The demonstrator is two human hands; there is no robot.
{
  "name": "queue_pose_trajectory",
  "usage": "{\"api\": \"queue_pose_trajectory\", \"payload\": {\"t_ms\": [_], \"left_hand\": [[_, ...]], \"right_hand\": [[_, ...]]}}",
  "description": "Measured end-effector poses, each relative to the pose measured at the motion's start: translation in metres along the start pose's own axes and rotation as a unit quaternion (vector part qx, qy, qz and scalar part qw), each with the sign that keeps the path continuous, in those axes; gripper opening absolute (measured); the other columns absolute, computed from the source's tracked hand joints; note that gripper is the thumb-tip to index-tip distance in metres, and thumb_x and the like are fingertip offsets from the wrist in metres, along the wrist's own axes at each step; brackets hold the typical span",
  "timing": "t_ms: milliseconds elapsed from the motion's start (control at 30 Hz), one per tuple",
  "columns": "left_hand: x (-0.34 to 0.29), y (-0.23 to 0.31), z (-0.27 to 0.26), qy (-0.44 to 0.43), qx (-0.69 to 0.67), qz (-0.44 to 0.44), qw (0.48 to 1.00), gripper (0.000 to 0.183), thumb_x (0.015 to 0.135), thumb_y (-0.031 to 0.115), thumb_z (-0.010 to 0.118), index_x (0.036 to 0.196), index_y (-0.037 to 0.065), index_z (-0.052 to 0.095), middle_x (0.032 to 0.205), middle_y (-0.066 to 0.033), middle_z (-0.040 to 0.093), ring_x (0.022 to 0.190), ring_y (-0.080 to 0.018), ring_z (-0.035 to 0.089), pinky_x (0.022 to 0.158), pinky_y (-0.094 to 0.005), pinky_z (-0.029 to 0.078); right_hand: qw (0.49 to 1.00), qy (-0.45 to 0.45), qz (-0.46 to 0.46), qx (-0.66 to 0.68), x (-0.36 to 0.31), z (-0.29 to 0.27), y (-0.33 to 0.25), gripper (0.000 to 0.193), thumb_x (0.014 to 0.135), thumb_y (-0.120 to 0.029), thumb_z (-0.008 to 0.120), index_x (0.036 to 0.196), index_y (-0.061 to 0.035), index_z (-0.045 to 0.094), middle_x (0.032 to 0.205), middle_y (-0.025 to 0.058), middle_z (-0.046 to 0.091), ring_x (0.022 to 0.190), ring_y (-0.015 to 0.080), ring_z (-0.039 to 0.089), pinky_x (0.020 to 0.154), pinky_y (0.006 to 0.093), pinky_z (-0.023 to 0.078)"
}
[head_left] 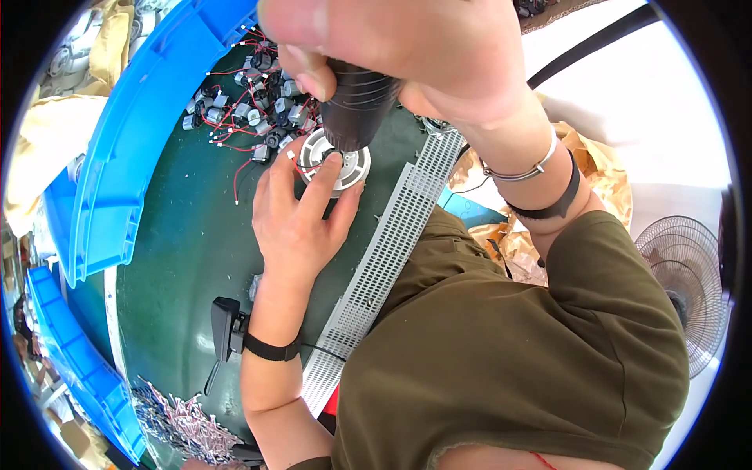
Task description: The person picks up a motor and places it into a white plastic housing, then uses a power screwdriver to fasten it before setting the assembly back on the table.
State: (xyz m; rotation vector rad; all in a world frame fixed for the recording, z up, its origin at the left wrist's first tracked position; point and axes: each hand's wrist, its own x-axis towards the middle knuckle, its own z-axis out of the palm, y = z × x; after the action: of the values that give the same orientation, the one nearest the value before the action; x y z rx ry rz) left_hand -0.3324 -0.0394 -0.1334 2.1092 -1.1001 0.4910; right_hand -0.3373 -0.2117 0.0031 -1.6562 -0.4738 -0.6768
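Note:
My right hand wraps round a black cylindrical power screwdriver, which points down at a round, light-grey plastic housing. The screwdriver hides part of the housing, so I cannot tell whether its tip touches a screw. With its fingers around the near side of the housing, my left hand grips it against the green work surface. One fingertip presses on a small dark part near the housing's centre, and a thin red wire with a white connector shows beside it.
Several small motors with red wires lie beyond my left hand. Blue bins line the left side. A white perforated strip runs along the near edge. Bundled wires lie at lower left; a fan stands at right.

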Motion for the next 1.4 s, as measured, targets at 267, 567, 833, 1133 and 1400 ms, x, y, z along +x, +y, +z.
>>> {"api": "queue_pose_trajectory", "payload": {"t_ms": [267, 567, 833, 1133, 1400], "left_hand": [[0.004, -0.003, 0.0, 0.013, 0.0, 0.027, 1.0, 0.04, 0.063, 0.02, 0.078, 0.099, 0.011, 0.063, 0.107, -0.0163, 0.055, 0.083, -0.0301, 0.058, 0.069, -0.0387, 0.048], [0.002, 0.002, -0.011, 0.047, 0.06, 0.035, 0.996, 0.036, 0.063, 0.021, 0.079, 0.094, 0.012, 0.064, 0.104, -0.0136, 0.057, 0.089, -0.0285, 0.056, 0.083, -0.0457, 0.043], [-0.076, -0.056, -0.176, -0.118, 0.208, -0.324, 0.915, 0.029, 0.077, 0.008, 0.067, 0.105, 0.003, 0.061, 0.101, -0.0166, 0.063, 0.092, -0.0277, 0.061, 0.082, -0.0325, 0.047], [0.006, -0.021, -0.083, -0.055, 0.279, -0.125, 0.95, 0.025, 0.081, 0.025, 0.064, 0.094, 0.004, 0.062, 0.091, -0.0143, 0.061, 0.085, -0.0321, 0.059, 0.075, -0.0415, 0.047], [0.004, -0.049, -0.067, -0.028, -0.275, -0.339, 0.899, 0.015, 0.09, 0.009, 0.052, 0.079, 0.002, 0.058, 0.068, 0.0033, 0.053, 0.061, -0.003, 0.044, 0.055, -0.02, 0.037]], "right_hand": [[0.997, 0.005, 0.074, 0.022, 0.004, 0.007, -0.015, 0.025, 0.065, -0.006, 0.071, 0.085, -0.0013, 0.056, 0.068, 0.0005, 0.055, 0.06, 0.008, 0.052, 0.055, 0.0244, 0.042], [0.991, 0.023, 0.031, 0.129, 0.006, 0.01, -0.021, 0.032, 0.074, -0.001, 0.069, 0.101, 0.0036, 0.054, 0.071, 0.0035, 0.057, 0.063, 0.0112, 0.056, 0.058, 0.0255, 0.046], [0.99, 0.004, 0.108, 0.09, 0.017, -0.018, -0.019, 0.02, 0.075, -0.012, 0.073, 0.083, -0.0014, 0.057, 0.067, 0.0016, 0.058, 0.056, 0.0063, 0.053, 0.049, 0.02, 0.04], [0.992, -0.028, 0.095, 0.072, 0.026, -0.002, 0.018, 0.033, 0.075, -0.017, 0.074, 0.095, 0.0005, 0.054, 0.077, 0.0035, 0.06, 0.065, 0.0073, 0.055, 0.056, 0.0205, 0.043], [0.972, -0.063, -0.105, -0.199, -0.033, 0.028, 0.042, 0.042, 0.071, -0.02, 0.074, 0.105, -0.0065, 0.056, 0.095, 0.0079, 0.059, 0.081, 0.0211, 0.061, 0.067, 0.031, 0.051]]}}
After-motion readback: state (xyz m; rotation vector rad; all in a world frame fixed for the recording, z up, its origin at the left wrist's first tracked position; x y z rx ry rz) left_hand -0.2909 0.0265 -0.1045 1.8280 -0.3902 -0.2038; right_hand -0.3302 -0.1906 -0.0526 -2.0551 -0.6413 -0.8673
